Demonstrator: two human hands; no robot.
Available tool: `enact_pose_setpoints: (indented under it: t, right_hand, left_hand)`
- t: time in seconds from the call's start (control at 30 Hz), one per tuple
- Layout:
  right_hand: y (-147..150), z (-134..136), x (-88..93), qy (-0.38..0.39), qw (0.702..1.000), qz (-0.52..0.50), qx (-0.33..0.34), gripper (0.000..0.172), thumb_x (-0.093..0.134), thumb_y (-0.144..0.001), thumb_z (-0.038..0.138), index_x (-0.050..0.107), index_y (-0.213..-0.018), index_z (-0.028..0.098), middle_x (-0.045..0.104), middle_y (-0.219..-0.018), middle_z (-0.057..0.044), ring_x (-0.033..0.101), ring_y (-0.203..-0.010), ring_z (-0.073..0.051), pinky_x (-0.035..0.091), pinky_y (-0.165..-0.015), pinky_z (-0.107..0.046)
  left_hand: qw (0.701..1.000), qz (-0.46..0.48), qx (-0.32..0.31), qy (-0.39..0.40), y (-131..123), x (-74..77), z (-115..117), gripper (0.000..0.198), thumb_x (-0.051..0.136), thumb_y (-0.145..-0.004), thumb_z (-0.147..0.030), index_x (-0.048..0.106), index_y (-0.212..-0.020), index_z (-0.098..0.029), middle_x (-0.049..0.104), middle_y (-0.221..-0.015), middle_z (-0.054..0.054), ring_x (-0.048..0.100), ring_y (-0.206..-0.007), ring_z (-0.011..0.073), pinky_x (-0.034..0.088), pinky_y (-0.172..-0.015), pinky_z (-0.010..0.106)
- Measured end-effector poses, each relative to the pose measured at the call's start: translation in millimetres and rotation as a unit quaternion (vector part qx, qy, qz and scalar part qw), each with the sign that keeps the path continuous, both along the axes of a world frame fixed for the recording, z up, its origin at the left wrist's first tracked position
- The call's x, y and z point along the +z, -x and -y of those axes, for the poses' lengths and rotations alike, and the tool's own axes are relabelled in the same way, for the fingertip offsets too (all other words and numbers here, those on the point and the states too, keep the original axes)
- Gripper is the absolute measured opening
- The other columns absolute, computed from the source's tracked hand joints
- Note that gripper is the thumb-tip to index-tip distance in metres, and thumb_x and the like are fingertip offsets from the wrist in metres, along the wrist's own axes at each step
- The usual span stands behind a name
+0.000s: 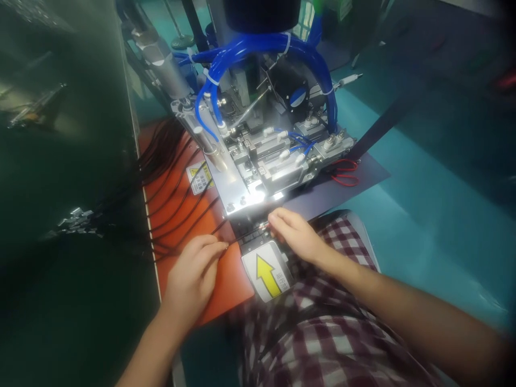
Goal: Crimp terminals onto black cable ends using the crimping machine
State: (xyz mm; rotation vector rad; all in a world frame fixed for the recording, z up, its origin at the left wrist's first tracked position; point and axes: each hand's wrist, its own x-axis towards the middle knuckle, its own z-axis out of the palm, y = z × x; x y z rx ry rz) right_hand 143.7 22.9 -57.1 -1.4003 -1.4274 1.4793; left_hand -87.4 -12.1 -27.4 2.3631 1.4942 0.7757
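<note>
My left hand [195,271] is closed, with thumb and forefinger pinching a thin black cable [237,240] above the orange mat. At the front of the machine my right hand [296,235] is closed too, its fingertips at the cable's small shiny end [264,226]; the exact grip there is partly hidden. Between the hands, the cable lies over a dark slotted fixture [253,235]. Just in front of that sits a white plate [266,271] bearing a yellow arrow.
A metal machine [278,161] with blue air hoses [258,43] stands ahead. Several black cables [177,188] cross the orange mat [169,215], and their bundled metal ends [78,221] hang at the left. A red wire loop [346,174] lies right of the machine.
</note>
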Motion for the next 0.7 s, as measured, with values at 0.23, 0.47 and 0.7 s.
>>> enact_pose_setpoints:
  t: [0.23,0.47,0.7]
  right_hand:
    - [7.3,-1.0,0.2,-0.013,0.999,-0.031,-0.024,0.024,0.05,-0.089,0.034,0.046,-0.069,0.021,0.042,-0.061,0.005,0.039,-0.057,-0.012,0.033,-0.057,-0.027]
    - [-1.3,-2.6,-3.1,0.027,0.998,-0.047,-0.022,0.025,0.046,-0.091,0.036,0.05,-0.072,0.02,0.051,-0.065,0.004,0.044,-0.055,-0.011,0.035,-0.056,-0.026]
    - [7.0,0.1,-1.3,-0.015,0.999,-0.047,-0.016,0.03,0.049,-0.092,0.039,0.044,-0.068,0.021,0.043,-0.062,0.005,0.04,-0.058,-0.011,0.032,-0.057,-0.027]
  left_hand:
    - [1.0,-0.011,-0.004,-0.016,0.7,-1.9,-0.1,0.02,0.049,-0.09,-0.009,0.065,-0.095,-0.02,0.065,-0.098,0.005,0.064,-0.091,0.0149,0.052,-0.081,0.025]
    - [1.0,-0.008,-0.01,0.001,3.9,-4.1,0.3,0.021,0.049,-0.09,-0.009,0.065,-0.098,-0.02,0.064,-0.102,0.005,0.063,-0.095,0.0157,0.051,-0.084,0.026]
    - [1.0,-0.01,-0.014,-0.008,2.3,-1.9,-0.1,0.02,0.05,-0.089,-0.006,0.063,-0.097,-0.018,0.063,-0.1,0.004,0.062,-0.093,0.0129,0.049,-0.083,0.021]
